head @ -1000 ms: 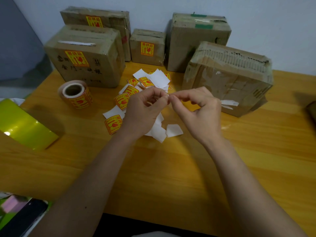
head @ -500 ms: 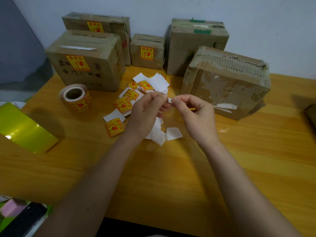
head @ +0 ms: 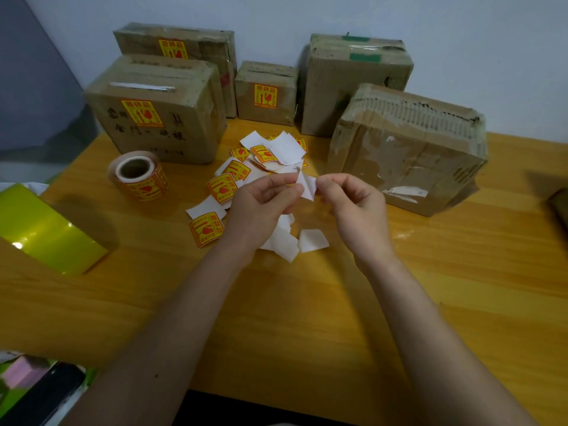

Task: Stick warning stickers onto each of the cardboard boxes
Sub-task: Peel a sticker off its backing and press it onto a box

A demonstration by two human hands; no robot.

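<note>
Pinching a white sticker (head: 307,187), both hands meet.

A home packing corner: taped cardboard boxes (head: 159,112) on a wooden table (head: 307,318) against a plain wall (head: 461,41).

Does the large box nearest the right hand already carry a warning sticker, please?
No: the large box beside the right hand shows only tape and a torn white label.

Your five cardboard boxes stand along far edge of counter (head: 307,302). Three left ones (head: 156,112) (head: 175,41) (head: 266,93) carry yellow-red warning sticker; two right ones (head: 356,81) (head: 408,149) bare. Sticker roll (head: 138,176) lies on side before front-left box. Loose stickers and white backings (head: 261,161) heaped mid-counter. White piece (head: 308,187) pinched between your hands, above heap.
</note>
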